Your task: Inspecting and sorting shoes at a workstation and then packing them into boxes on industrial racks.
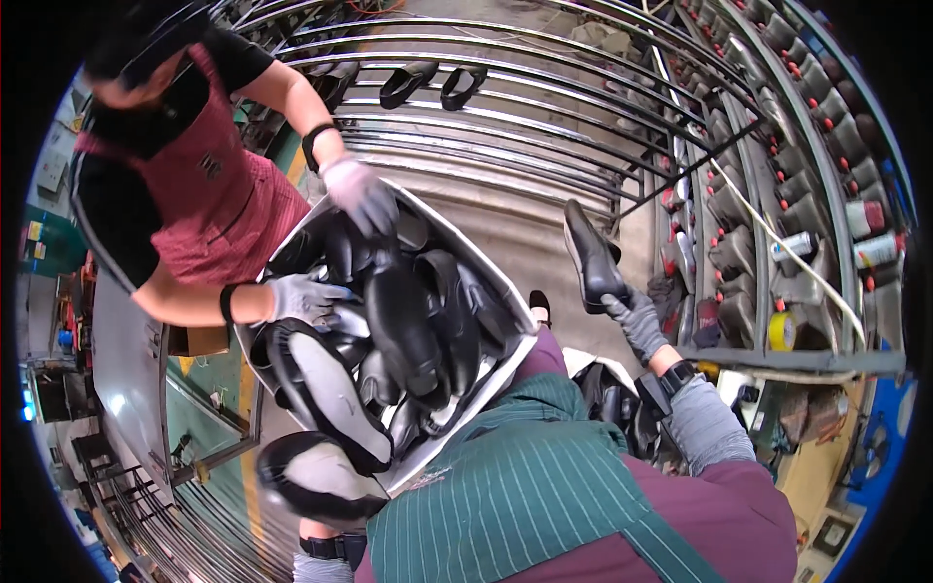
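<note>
In my gloved right hand [637, 325] I grip a black leather shoe [591, 255] by its heel end, toe pointing up and away. At the lower left another black shoe [321, 478], its pale underside showing, is slightly smeared by motion. It lies right over my left wrist and hides my left hand, which appears to hold it. Beside it stands a white-rimmed bin [476, 243] piled with black shoes [400, 321]. One shoe with a pale sole [330, 384] leans on the near side of the pile.
Across the bin a co-worker in a red apron [228, 194] has both gloved hands on the shoes. Behind is a metal tube rack [544, 117] with a few black shoes [408, 83]. To the right, shelving [777, 361] holds shoe forms and yellow tape [781, 330]. More shoes [617, 398] lie beside me.
</note>
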A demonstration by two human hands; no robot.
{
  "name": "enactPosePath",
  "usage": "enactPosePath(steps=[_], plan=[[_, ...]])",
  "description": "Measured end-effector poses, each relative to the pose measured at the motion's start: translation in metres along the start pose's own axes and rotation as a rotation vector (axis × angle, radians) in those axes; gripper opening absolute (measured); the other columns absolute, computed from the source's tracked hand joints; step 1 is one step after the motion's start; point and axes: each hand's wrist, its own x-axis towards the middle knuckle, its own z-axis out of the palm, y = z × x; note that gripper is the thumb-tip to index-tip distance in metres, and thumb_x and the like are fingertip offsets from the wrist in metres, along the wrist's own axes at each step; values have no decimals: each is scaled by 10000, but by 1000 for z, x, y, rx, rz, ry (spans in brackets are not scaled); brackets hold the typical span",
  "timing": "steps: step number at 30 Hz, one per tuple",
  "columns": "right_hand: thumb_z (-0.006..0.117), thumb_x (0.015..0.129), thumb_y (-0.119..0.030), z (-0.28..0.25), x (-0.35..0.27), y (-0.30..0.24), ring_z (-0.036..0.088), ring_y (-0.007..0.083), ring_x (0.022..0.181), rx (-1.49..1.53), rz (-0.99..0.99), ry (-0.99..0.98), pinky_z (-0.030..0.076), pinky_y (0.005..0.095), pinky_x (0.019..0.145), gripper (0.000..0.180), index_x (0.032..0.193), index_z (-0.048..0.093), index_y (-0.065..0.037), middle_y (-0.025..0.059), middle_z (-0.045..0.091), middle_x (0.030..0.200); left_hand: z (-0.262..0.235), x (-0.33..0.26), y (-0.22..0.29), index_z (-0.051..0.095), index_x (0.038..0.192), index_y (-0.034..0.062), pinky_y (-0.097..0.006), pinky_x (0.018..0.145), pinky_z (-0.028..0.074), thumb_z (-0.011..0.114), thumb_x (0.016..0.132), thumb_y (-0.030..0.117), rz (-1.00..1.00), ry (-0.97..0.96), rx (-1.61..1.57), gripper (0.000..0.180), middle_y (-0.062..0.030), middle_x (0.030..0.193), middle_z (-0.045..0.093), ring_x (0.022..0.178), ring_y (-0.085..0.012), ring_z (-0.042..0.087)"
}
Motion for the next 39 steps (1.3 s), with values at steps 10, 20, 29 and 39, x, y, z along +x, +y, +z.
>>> enactPosePath(steps=[10, 20, 29, 39], plan=[[667, 793, -306, -18, 385, 74, 545, 378, 1051, -649, 23, -44, 424, 408, 920, 461, 1168, 578, -54, 206, 597, 1117, 182, 126, 73, 475, 1218, 58, -320, 832, 448, 492, 923, 211, -342, 342, -779, 333, -55, 1046, 569, 948, -180, 554], [570, 838, -337, -28, 523, 134, 535, 345, 1093, -873, -41, 89, 430, 415, 940, 479, 1220, 535, -50, 204, 559, 1189, 290, 249, 155, 425, 1288, 63, -348, 906, 430, 460, 942, 284, -314, 247, -1177, 412, -82, 1154, 549, 1042, -204, 537], [672, 792, -475, -30, 282, -43, 553, 146, 983, 1050, 642, -1118, 447, 315, 868, 715, 1294, 462, -10, 71, 577, 1149, 362, 309, 218, 381, 1351, 67, -373, 973, 413, 432, 959, 350, -274, -165, -1454, 486, -107, 1250, 530, 1127, -226, 522], [759, 748, -248, -168, 276, -66, 506, 228, 1144, 385, -149, -316, 410, 339, 973, 804, 1371, 314, -2, 159, 489, 1270, 447, 366, 188, 419, 1322, 25, -318, 974, 396, 535, 854, 116, 98, -556, -308, 491, -140, 1229, 535, 1098, -219, 526]])
